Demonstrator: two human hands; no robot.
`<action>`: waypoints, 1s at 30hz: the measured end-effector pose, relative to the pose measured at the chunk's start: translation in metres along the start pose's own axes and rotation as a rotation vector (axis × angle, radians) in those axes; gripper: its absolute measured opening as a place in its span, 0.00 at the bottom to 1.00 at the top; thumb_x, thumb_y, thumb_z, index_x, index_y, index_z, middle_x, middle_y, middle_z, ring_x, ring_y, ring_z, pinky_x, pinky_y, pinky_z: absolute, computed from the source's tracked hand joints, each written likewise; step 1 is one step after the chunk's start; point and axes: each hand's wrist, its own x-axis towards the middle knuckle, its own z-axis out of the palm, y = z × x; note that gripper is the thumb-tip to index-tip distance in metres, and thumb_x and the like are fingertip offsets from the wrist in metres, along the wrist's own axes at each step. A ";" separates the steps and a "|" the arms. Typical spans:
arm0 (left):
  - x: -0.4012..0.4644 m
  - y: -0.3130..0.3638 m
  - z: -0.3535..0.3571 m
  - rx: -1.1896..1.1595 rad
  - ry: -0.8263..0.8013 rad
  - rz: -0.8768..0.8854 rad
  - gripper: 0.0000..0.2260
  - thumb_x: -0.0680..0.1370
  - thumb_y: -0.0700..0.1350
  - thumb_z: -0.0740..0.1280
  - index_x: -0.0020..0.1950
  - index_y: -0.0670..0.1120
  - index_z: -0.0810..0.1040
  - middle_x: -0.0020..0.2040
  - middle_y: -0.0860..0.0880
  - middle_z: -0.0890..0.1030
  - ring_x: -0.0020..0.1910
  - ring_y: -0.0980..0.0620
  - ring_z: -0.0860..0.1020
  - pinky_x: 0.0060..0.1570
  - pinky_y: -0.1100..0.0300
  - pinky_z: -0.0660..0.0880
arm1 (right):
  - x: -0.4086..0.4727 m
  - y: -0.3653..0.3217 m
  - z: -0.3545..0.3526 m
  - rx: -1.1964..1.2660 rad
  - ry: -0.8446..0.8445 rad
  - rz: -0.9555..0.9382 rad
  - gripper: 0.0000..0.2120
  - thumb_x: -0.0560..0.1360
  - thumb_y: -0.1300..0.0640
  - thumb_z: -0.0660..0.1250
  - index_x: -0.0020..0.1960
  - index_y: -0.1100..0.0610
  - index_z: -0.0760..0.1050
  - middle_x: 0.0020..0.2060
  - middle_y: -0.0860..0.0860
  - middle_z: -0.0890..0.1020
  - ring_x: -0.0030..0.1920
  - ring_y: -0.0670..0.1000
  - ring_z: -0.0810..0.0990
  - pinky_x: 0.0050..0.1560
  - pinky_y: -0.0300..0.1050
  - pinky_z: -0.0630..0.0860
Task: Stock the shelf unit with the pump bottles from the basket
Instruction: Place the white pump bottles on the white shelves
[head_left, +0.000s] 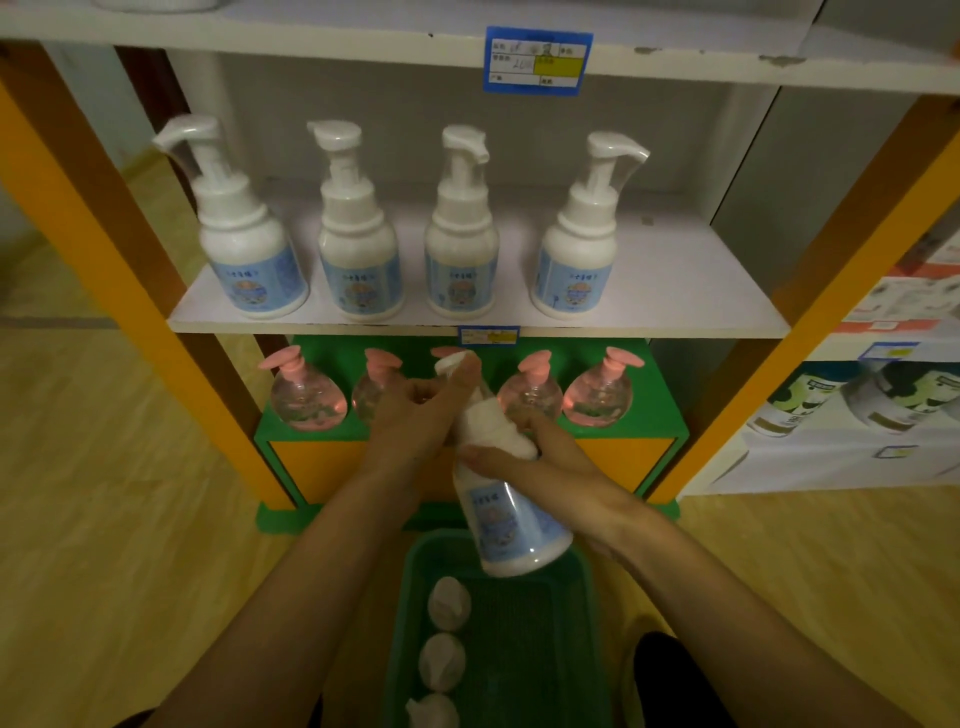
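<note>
Both hands were on one white pump bottle, held tilted at centre frame, above the far end of the green basket and in front of the lowest shelf. Right hand was wrapped around the bottle's shoulder, fingers closed on it. Left hand was up at the pump head, fingers closed around the nozzle, maybe turning or straightening it; hard to say.

Progress: four matching white bottles already stood upright in a row on the middle shelf, labels facing out, with bare board on the right side of that shelf. Looked like room for at least one more there. Below, a row of pink pump bottles sat on the green and orange bottom level, apparently other stock.

Left to do: the held bottle was not yet shelved, and three more white pump tops showed in the basket at lower centre, lying in a line. So roughly half done, judging by the count. The basket's near end was cut off by the frame, so more bottles might be there.
</note>
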 end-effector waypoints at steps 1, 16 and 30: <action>-0.001 0.002 -0.001 0.012 -0.006 -0.003 0.25 0.69 0.62 0.68 0.55 0.45 0.76 0.50 0.47 0.81 0.47 0.50 0.80 0.37 0.60 0.74 | 0.000 0.000 -0.003 0.036 0.003 0.014 0.26 0.69 0.47 0.73 0.63 0.50 0.69 0.52 0.51 0.83 0.48 0.50 0.85 0.49 0.48 0.82; 0.007 -0.002 -0.002 -0.079 0.006 -0.052 0.11 0.72 0.60 0.68 0.45 0.53 0.77 0.46 0.49 0.83 0.48 0.48 0.79 0.42 0.56 0.73 | -0.001 -0.015 -0.027 0.498 0.184 -0.019 0.34 0.61 0.43 0.76 0.62 0.57 0.73 0.47 0.58 0.83 0.44 0.57 0.84 0.43 0.51 0.80; 0.010 -0.021 0.030 0.043 -0.097 -0.078 0.10 0.76 0.54 0.66 0.48 0.49 0.79 0.42 0.50 0.83 0.36 0.53 0.78 0.29 0.61 0.70 | 0.006 -0.063 -0.127 0.339 0.715 -0.410 0.18 0.73 0.54 0.71 0.62 0.56 0.77 0.52 0.50 0.84 0.51 0.49 0.84 0.50 0.46 0.80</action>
